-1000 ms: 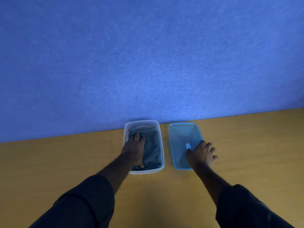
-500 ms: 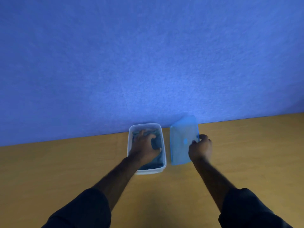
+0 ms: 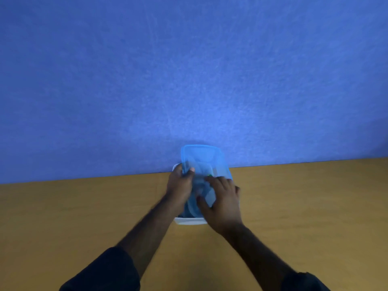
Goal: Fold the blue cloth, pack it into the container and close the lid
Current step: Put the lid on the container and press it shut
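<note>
Blue cloth (image 3: 184, 214): only a dark sliver shows at the near-left inside corner of the container (image 3: 190, 221); the rest is hidden under lid and hands, so fold state unreadable. Container is white/translucent, sits on the wooden table (image 3: 84, 217) right up against the blue wall (image 3: 189, 70).

Left to right:
- Left hand (image 3: 179, 189) on the lid's left edge, thumb on top near the far-left corner, fingers wrapped down over the side. Pinching the lid edge.
- Lid (image 3: 202, 162), translucent blue, lies over the container but tilted: far end raised above the far rim and overhanging toward the wall, near end low under the hands. Not seated flat.
- Right hand (image 3: 222, 201) laid palm-down on the lid's near-right portion, fingers spread across the top, thumb toward the middle. Pressing on it, not closed around anything.

Both forearms bare, dark sleeves (image 3: 109, 274) at the bottom of the view. Hands are motion-blurred, so exact fingertip contact is hard to read.
</note>
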Demonstrator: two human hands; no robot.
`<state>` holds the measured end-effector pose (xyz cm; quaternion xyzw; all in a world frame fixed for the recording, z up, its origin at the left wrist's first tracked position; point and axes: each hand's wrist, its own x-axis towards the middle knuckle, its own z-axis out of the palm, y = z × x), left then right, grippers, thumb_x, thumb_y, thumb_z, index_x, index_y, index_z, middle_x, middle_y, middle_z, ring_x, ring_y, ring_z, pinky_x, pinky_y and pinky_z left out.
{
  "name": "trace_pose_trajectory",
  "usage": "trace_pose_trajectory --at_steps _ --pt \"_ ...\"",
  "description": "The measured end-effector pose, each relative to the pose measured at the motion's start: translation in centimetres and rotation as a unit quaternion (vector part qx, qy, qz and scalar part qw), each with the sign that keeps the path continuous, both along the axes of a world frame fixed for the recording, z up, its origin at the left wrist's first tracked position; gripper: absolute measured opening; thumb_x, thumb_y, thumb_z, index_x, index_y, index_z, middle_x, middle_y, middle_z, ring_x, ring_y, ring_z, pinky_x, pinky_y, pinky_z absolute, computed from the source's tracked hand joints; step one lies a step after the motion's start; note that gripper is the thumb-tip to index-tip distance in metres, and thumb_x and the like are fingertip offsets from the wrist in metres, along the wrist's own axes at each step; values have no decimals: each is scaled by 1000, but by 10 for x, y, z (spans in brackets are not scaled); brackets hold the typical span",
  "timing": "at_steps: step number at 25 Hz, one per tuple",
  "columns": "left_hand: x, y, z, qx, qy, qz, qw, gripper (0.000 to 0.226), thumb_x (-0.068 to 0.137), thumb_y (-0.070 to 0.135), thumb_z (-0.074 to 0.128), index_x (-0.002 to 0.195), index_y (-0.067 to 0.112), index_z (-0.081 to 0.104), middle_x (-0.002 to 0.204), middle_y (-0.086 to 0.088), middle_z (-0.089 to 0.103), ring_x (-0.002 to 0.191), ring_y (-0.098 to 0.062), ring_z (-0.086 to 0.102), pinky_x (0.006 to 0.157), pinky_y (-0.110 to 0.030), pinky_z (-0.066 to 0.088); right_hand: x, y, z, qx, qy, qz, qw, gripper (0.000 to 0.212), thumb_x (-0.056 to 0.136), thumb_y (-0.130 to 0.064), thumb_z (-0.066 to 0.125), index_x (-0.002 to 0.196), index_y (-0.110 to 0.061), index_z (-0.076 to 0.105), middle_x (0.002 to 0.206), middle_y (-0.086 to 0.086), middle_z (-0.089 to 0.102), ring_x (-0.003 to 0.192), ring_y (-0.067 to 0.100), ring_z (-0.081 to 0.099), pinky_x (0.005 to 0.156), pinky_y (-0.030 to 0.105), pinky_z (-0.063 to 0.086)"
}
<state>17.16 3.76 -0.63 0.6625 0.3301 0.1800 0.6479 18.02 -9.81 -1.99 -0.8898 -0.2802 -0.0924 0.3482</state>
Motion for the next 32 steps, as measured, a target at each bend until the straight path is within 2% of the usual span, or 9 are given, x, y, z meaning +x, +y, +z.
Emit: trace_pose_trajectory --at_steps 3,6,10,14,18,22,26,28,32 --pt "-14 26 -14 -15 -16 10 1000 24 103 20 53 118 9 68 113 -17 75 97 -28 72 84 -44 61 20 4 -9 63 147 -104 982 61 83 -61 58 128 -21 50 125 6 55 115 28 50 96 46 43" --pt "-26 37 -28 -54 -27 35 998 24 103 21 53 114 9 71 105 -9 76 89 -20 71 72 -30 60 23 17 -20 171 295 -56 938 67 82 -52 67 134 -19 39 128 12 54 111 29 58 90 46 52" --pt "-27 45 -54 24 12 33 999 22 102 19 53 101 5 71 88 -6 70 77 -16 61 68 -30 50 16 28 -45 56 248 -80 964 75 80 -50 69 138 -21 32 124 14 53 111 36 56 88 45 50" --pt "-14 52 -73 18 59 104 993 28 101 22 53 95 -1 68 81 -10 62 76 -21 52 68 -33 42 15 41 -55 11 216 -106 971 74 80 -50 66 140 -22 32 123 13 52 115 36 49 87 46 46" --pt "-5 56 -77 79 57 62 993 29 101 29 52 114 14 74 99 1 74 85 -13 65 74 -27 48 20 43 -63 37 220 -119 968 74 80 -49 66 140 -19 33 118 15 50 108 34 45 81 40 40" --pt "-5 62 -83 113 72 50 990 31 101 28 53 124 20 72 113 3 77 103 -15 70 92 -35 55 26 38 -70 -26 201 -120 972 70 81 -60 60 136 -23 38 127 7 43 115 29 40 89 48 43" --pt "-4 64 -92 165 104 43 980 37 101 28 52 134 17 64 99 4 69 90 -17 64 74 -26 46 30 35 -74 -12 207 -94 974 65 85 -58 58 137 -25 36 129 7 45 116 30 47 87 47 47" --pt "0 64 -98 160 147 38 975 41 102 35 48 136 14 58 106 -1 67 99 -26 65 77 -27 44 32 36 -74 -6 210 -82 974 65 86 -56 58 138 -25 34 128 7 45 114 32 51 84 47 51" --pt "4 62 -105 116 199 54 972 33 100 49 45 114 22 57 83 5 63 93 -34 65 73 -35 47 42 40 -75 -6 208 -73 975 62 86 -56 57 134 -25 32 125 6 46 110 31 56 81 51 55"
